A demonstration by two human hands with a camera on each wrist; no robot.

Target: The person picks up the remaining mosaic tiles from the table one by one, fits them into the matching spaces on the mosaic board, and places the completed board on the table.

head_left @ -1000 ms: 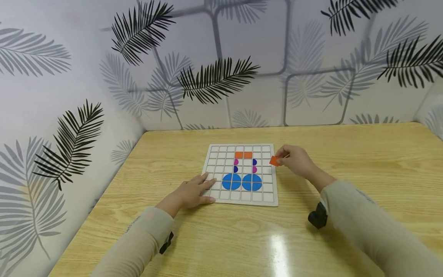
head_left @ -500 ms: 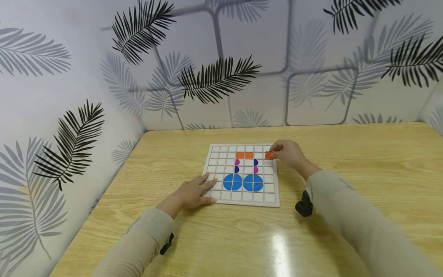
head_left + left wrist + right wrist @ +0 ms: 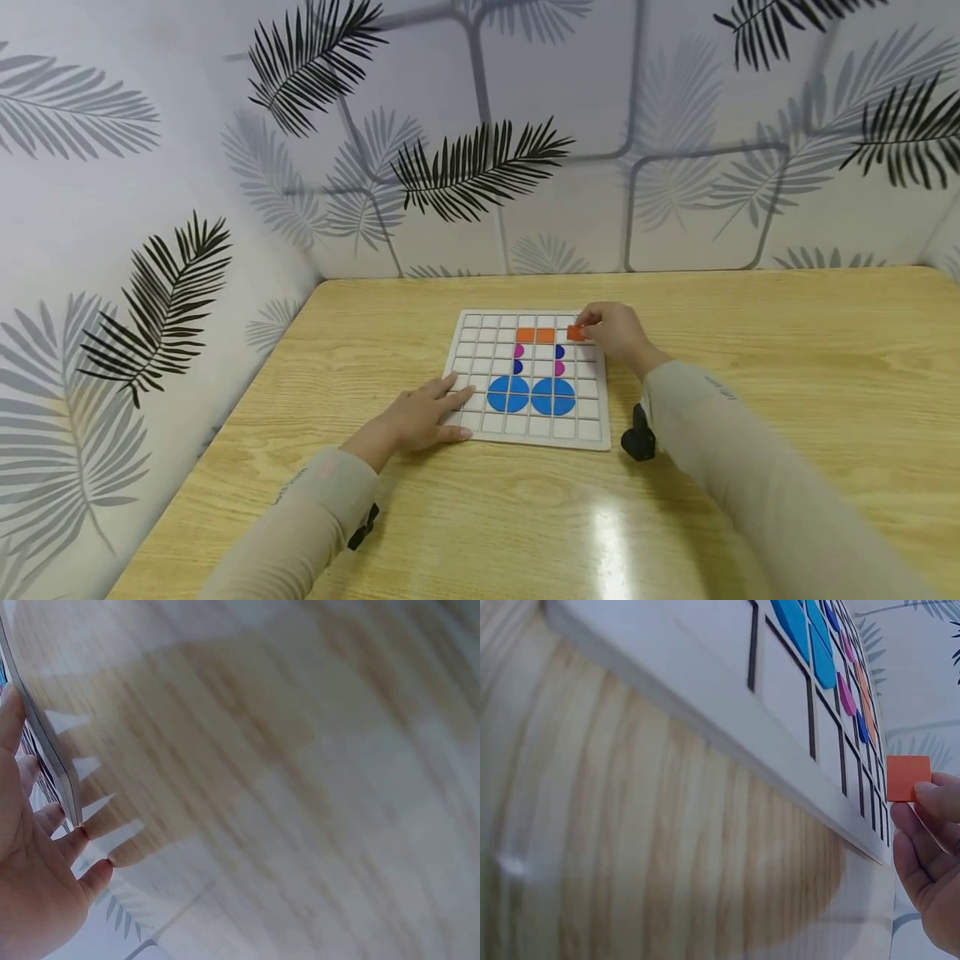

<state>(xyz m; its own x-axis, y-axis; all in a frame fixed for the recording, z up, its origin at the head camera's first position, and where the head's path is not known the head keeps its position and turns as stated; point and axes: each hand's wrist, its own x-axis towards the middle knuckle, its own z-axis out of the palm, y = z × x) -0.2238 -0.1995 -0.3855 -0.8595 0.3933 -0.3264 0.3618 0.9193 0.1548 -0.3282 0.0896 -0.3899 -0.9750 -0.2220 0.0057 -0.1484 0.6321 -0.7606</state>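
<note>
A white grid board (image 3: 589, 429) lies flat on the table. Between thumb and fingers, my right hand (image 3: 615, 330) pinches an orange square tile (image 3: 908, 778) above the board's upper right cells. Two orange squares (image 3: 535, 335) sit side by side in an upper row, left of the held tile. Below them are small pink and dark blue half circles (image 3: 559, 352), in two columns. Two large blue circles (image 3: 507, 394), each made of quarter pieces, fill cells lower down. My left hand (image 3: 420, 417) rests with spread fingers on the board's lower left edge.
The wooden table (image 3: 480, 508) extends around the board on all sides. Behind it and at the left stands a wall (image 3: 555, 217) with a leaf pattern. A black wrist camera (image 3: 639, 433) hangs under the right sleeve.
My right hand has carried the orange tile leftward and slightly away from me, from the board's right edge to over its upper right cells. The left hand stays put.
</note>
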